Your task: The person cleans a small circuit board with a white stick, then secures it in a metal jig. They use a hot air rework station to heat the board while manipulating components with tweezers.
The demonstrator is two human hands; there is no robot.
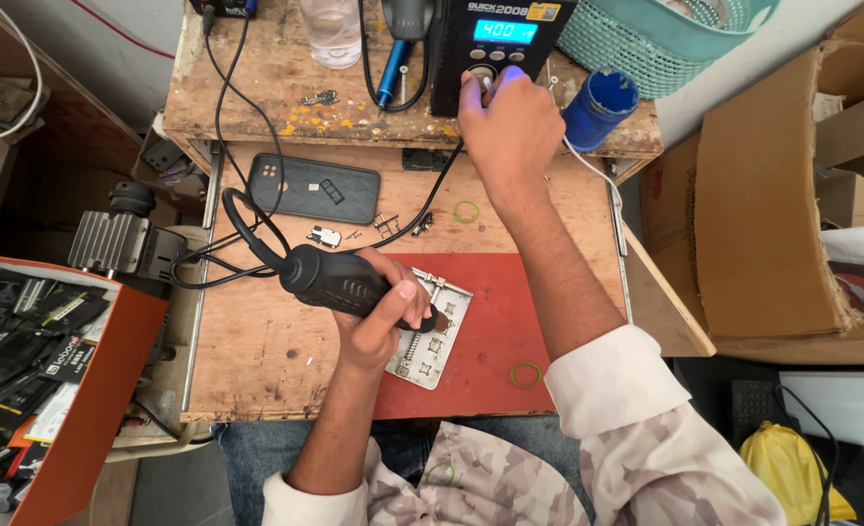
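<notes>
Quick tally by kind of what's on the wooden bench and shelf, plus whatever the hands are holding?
Hot-air handle, in left hand: 1
Control box, right hand at its knob: 1
Phone: 1
Metal clamp plate: 1
Green rubber rings: 2
Blue cup: 1
Red mat: 1
Total: 8

Handle (334, 281): black, ribbed texture is seen.
Mat (495, 331): plain red, at the front edge of the wooden board.
Metal plate (432, 331): silver.
Phone (315, 188): black back.
Station (495, 44): black, blue display.
Rubber bands (525, 375): green.
Basket (646, 34): teal, woven lattice.
Sleeves (636, 419): pale camouflage pattern.
Tray (100, 360): orange.
</notes>
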